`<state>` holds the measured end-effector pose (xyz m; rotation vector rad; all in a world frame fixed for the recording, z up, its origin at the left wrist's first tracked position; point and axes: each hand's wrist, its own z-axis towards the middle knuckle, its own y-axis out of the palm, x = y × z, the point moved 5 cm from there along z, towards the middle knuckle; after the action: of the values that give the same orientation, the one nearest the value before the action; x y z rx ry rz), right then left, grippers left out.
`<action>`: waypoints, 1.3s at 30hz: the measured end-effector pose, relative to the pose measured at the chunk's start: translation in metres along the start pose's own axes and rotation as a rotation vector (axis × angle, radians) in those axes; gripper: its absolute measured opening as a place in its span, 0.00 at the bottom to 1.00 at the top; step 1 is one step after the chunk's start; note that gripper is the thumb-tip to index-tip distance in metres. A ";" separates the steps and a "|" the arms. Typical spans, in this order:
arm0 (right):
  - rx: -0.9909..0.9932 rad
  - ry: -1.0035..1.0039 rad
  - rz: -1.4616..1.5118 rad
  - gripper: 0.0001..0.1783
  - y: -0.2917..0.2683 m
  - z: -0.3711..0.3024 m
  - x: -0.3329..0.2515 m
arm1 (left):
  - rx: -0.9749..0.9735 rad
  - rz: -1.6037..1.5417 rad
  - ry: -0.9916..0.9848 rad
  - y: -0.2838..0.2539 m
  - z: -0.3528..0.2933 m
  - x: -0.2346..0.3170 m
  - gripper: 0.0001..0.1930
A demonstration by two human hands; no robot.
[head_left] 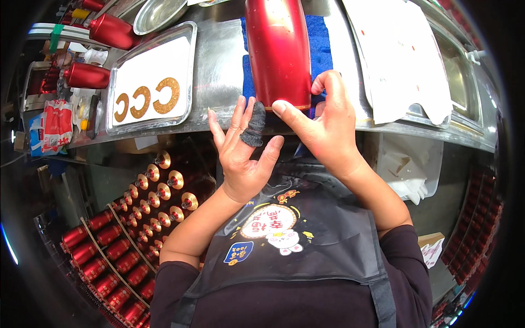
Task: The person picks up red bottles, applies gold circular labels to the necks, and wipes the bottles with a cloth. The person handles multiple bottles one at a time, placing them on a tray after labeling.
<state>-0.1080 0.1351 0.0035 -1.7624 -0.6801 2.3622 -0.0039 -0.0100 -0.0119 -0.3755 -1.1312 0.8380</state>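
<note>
A large glossy red bottle (pixel 279 52) lies on a blue cloth (pixel 322 41), its near end at the edge of the metal worktable. My right hand (pixel 331 123) grips that near end: the thumb presses its rim, the index finger curls by the right side, and the other fingers are partly hidden. My left hand (pixel 240 156) is open at the near left of the bottle, fingers spread. A dark grey knitted finger cover (pixel 254 126) wraps its index finger, which reaches the bottle's lower left edge.
Left is a metal tray (pixel 191 71) with gold C-shaped pieces (pixel 165 95) on a white sheet. White sheets (pixel 402 60) cover a tray at right. More red bottles (pixel 87 75) lie at far left; several rows of them (pixel 109 257) stand below. A translucent bin (pixel 410 164) sits under the table.
</note>
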 end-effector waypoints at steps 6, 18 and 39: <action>-0.068 0.090 0.153 0.23 -0.001 -0.003 0.011 | 0.002 0.112 0.119 -0.006 0.012 0.010 0.16; -0.155 0.285 0.524 0.10 -0.007 -0.017 0.020 | 0.113 0.063 0.147 0.002 0.051 0.010 0.30; 0.085 -0.090 0.051 0.23 -0.004 -0.005 -0.001 | 0.017 0.078 0.158 -0.001 0.008 -0.007 0.19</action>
<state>-0.1032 0.1399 0.0050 -1.6669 -0.5431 2.4781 -0.0120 -0.0168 -0.0120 -0.4658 -0.9671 0.8704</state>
